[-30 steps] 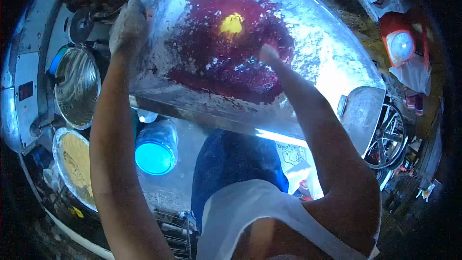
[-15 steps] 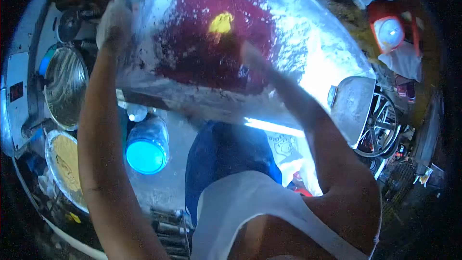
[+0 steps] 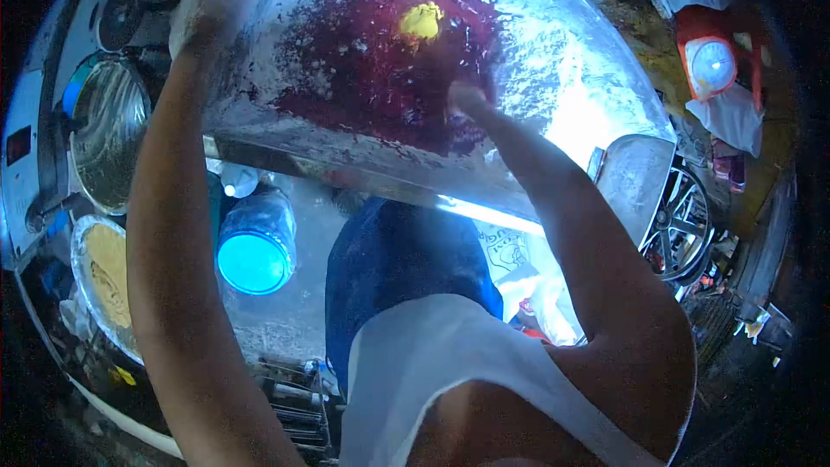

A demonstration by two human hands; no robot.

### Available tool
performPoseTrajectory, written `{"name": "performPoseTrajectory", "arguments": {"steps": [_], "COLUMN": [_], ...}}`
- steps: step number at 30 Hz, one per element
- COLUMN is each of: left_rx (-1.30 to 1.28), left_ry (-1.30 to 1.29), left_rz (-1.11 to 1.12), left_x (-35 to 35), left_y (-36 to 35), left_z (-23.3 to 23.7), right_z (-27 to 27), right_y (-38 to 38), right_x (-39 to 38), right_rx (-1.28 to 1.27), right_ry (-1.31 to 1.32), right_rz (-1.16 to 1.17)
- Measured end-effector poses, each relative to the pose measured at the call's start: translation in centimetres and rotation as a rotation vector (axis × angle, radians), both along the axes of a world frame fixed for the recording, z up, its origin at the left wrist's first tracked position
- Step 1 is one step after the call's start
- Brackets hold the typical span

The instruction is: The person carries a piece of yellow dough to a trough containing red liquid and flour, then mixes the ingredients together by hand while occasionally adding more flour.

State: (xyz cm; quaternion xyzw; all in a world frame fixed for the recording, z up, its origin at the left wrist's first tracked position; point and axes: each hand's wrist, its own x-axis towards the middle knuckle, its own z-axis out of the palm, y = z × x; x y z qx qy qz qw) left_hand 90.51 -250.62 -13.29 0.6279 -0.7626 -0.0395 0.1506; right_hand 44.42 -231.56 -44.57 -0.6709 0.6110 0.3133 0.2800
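A large curved panel (image 3: 346,143) lies before me, coated in pale grey with a worn maroon area and a bright yellow patch (image 3: 421,22) near its middle. My left hand (image 3: 207,7) is at the panel's left edge, its fingers folded round that edge. Over the maroon surface, below and right of the yellow patch, is my right hand (image 3: 468,101). Motion blurs its fingers, and whatever they may hold cannot be made out.
On the left stand a metal basin (image 3: 110,134), a round tray of tan material (image 3: 104,272) and a jar with a bright blue lid (image 3: 255,263). A spoked wheel (image 3: 679,223) is at the right, below a red-and-white object (image 3: 713,65). Metal parts lie at bottom left.
My right hand has shifted slightly right and down over the maroon area. My left hand stays at the panel's edge. The whole view has tilted a little.
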Motion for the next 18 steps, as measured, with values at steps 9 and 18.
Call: {"name": "performPoseTrajectory", "arguments": {"steps": [9, 18], "left_rx": [0.165, 0.130], "left_ry": [0.015, 0.006], "left_rz": [0.097, 0.111], "left_x": [-1.8, -1.1], "left_y": [0.8, 0.2], "left_z": [2.7, 1.2], "right_z": [-7.5, 7.0], "right_y": [4.1, 0.3], "right_x": [6.9, 6.0], "right_rx": [-0.274, -0.286], "right_ry": [-0.317, -0.123], "right_rz": [0.353, -0.087]}}
